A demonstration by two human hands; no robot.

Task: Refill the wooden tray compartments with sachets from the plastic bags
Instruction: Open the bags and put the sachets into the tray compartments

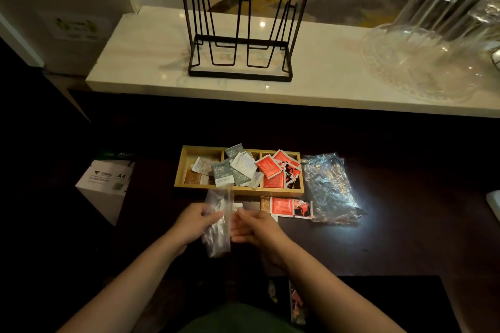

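Observation:
A wooden tray (180, 170) with three compartments lies on the dark table. Its left compartment holds a brown and a white sachet, the middle one a heap of grey-green and white sachets (238, 167), the right one red sachets (276, 170). In front of the tray my left hand (193, 222) grips a clear plastic bag (218, 220) held upright. My right hand (254, 227) touches the bag's other side with relaxed fingers. Loose brown, red and black sachets (286, 207) lie on the table just right of my hands.
A crumpled clear plastic bag (328, 189) lies right of the tray. A white A4 paper box (105, 184) stands at the left. On the marble counter behind are a black wire rack (240, 27) and upturned glasses (433, 24).

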